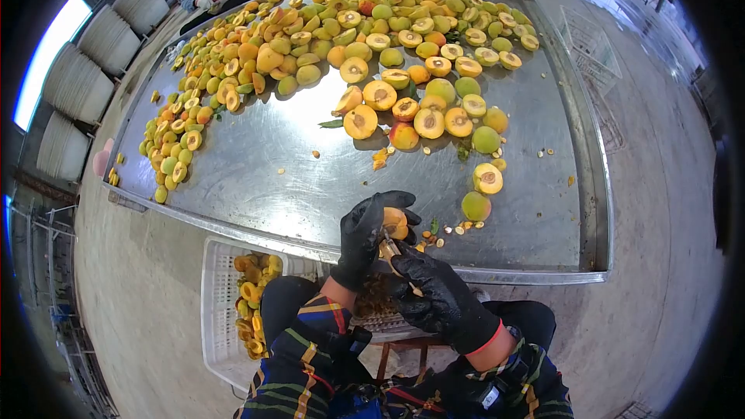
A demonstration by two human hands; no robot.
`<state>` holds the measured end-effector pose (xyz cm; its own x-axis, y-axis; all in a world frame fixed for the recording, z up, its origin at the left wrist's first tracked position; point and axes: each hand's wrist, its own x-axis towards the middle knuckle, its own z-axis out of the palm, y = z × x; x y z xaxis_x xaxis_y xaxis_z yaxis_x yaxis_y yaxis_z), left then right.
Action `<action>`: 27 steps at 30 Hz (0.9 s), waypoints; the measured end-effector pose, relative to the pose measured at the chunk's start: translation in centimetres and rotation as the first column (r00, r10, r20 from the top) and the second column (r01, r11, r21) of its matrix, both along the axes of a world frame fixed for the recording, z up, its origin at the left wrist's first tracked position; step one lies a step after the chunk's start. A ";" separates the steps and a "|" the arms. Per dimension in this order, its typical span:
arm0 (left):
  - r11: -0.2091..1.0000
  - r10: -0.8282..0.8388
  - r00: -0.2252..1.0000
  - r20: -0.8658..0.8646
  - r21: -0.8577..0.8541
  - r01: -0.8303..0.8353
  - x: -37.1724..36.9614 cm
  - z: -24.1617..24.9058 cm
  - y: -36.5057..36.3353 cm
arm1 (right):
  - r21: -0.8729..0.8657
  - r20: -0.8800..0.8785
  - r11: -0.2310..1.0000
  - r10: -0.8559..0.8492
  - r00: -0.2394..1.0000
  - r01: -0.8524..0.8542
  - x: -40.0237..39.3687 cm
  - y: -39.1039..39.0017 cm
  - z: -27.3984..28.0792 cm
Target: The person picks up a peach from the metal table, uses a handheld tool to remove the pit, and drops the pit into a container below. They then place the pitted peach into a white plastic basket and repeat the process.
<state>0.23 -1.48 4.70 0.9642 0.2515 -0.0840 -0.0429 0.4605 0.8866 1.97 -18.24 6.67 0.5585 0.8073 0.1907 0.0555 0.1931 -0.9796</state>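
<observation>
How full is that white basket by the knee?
Not empty: cut fruit lies in the white basket. Whether it's full, I cannot tell; the left knee hides part of it.

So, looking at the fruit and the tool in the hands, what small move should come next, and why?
Probably a small scooping turn of the tool by the right hand: its working end is right at the fruit, which the left hand holds up, and the crate below holds hollowed pieces.
</observation>
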 end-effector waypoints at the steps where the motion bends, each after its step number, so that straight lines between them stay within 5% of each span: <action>1: 1.000 0.014 1.000 0.004 0.017 -0.014 0.0 0.1 -0.2 | -0.011 -0.050 0.998 0.062 0.997 -0.063 0.2 -0.2 0.1; 2: 0.999 0.025 1.000 0.008 0.035 -0.025 0.0 0.3 -0.3 | -0.010 -0.049 0.998 0.062 0.997 -0.063 0.5 -0.3 0.5; 3: 0.999 0.024 1.000 0.007 0.035 -0.024 0.0 0.3 -0.3 | 0.065 -0.730 0.988 0.143 0.668 -0.141 0.9 -0.4 1.7; 4: 0.995 0.028 1.000 0.003 0.095 -0.028 -0.1 0.4 -0.4 | 0.174 -0.984 0.974 0.169 -0.049 -0.143 1.2 -0.6 2.7; 6: 0.987 0.030 1.000 0.006 0.159 -0.030 0.0 0.5 -0.4 | 0.122 -0.992 0.977 0.128 0.023 -0.173 1.4 -0.7 3.7; 8: 0.994 -0.018 0.998 -0.063 -0.111 0.010 -0.1 -0.2 -0.2 | 0.069 -0.990 0.977 0.092 0.107 -0.202 1.3 -0.7 3.6; 9: 0.990 -0.061 0.996 -0.064 -0.129 0.052 -0.2 -0.8 0.1 | -0.078 -0.844 0.971 0.055 0.534 -0.224 0.6 -1.0 2.4; 10: 0.993 -0.042 0.996 -0.074 -0.111 0.034 -0.1 -0.5 -0.3 | -0.216 -0.511 0.961 0.038 0.859 -0.171 0.3 -1.2 2.0; 17: 0.966 -0.162 0.979 -0.128 -0.221 0.131 -0.4 1.8 -0.9 | -0.302 -0.611 0.920 0.015 0.792 -0.250 1.0 -1.9 3.5; 18: 0.971 -0.145 0.981 -0.127 -0.209 0.116 -0.4 2.0 -1.0 | -0.253 -0.364 0.947 0.094 0.926 -0.196 0.9 -2.2 3.0; 20: 0.978 -0.116 0.987 -0.114 -0.188 0.094 -0.4 2.2 -1.0 | -0.056 0.118 0.990 0.134 0.984 -0.128 1.3 -2.1 2.0; 21: 0.961 -0.151 0.982 -0.110 -0.251 0.120 -0.7 2.1 -0.9 | -0.050 0.126 0.990 0.140 0.982 -0.135 1.4 -2.2 3.2; 22: 0.939 -0.188 0.977 -0.104 -0.311 0.147 -0.9 2.4 -0.9 | -0.139 -0.347 0.968 0.149 0.926 -0.208 1.4 -2.3 5.1; 23: 0.941 -0.182 0.978 -0.102 -0.305 0.144 -1.1 3.0 -1.0 | -0.185 -0.741 0.931 0.078 0.667 -0.314 1.3 -2.6 6.3; 27: 0.900 -0.208 0.974 -0.088 -0.407 0.156 -2.4 4.8 -1.7 | -0.144 -0.782 0.934 0.096 0.616 -0.328 1.1 -3.2 4.3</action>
